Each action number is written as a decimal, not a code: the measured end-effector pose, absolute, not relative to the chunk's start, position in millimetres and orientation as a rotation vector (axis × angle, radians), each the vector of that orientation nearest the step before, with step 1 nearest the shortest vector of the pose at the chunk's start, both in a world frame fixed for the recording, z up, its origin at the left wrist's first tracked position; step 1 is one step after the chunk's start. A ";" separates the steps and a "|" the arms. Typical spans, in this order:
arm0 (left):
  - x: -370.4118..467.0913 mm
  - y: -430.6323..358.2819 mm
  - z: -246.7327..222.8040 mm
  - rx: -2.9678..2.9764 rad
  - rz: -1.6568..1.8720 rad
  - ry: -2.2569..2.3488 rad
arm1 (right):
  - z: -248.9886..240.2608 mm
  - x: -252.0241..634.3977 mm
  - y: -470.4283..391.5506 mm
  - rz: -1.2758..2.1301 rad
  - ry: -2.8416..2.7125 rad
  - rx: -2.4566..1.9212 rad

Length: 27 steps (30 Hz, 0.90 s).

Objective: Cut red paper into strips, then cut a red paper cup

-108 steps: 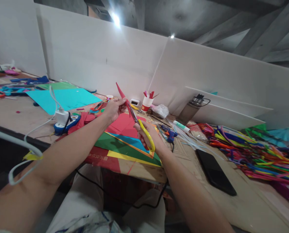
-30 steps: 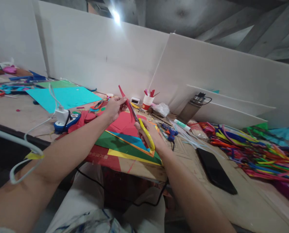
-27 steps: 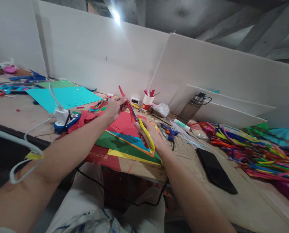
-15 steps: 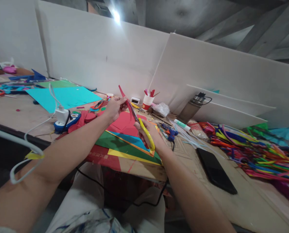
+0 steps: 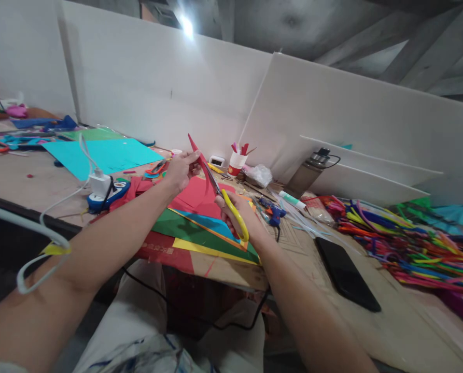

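Between the fingertips of my left hand (image 5: 184, 170) is a narrow piece of red paper (image 5: 193, 144), its tip pointing up and away. My right hand (image 5: 233, 211) grips a pair of scissors (image 5: 236, 215) with yellow handles. The scissors' blades slant up to the left and meet the red paper just beside my left fingers; how far apart the blades are, I cannot make out. Below both hands lies a stack of coloured sheets, with red paper (image 5: 196, 199) on top and a blue sheet (image 5: 210, 226), a green sheet (image 5: 180, 230) and yellow edges showing beneath.
A blue power socket (image 5: 109, 197) with a white charger stands at left, near a turquoise sheet (image 5: 110, 155). Behind are a paper cup (image 5: 237, 163) with pens and a bottle (image 5: 307, 171). At right lie a glue gun (image 5: 272, 212), a phone (image 5: 348, 274) and many pipe cleaners (image 5: 414, 243).
My left hand has shifted slightly left and up along with the red paper. The right hand and scissors stay almost in place.
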State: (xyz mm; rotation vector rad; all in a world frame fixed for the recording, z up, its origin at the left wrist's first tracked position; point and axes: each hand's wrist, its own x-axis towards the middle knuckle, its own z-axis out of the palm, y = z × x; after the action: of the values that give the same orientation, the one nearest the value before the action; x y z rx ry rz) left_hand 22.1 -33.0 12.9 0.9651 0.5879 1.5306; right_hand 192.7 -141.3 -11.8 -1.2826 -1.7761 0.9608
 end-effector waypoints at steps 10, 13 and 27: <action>27.2 -36.0 9.8 1.008 1.479 0.585 | -15.0 195.9 -137.2 0.860 -1.859 -1.247; 27.3 -36.0 9.8 1.004 1.480 0.587 | -15.2 196.4 -137.2 0.869 -1.860 -1.231; 28.8 -38.6 10.3 1.008 1.488 0.621 | -14.1 195.7 -139.6 0.881 -1.861 -1.242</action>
State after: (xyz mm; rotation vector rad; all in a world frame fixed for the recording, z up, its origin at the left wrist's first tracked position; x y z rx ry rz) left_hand 28.8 -38.6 10.3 1.0075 0.6208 1.4882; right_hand 195.7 -139.6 -14.1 -1.2415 -1.8607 0.8812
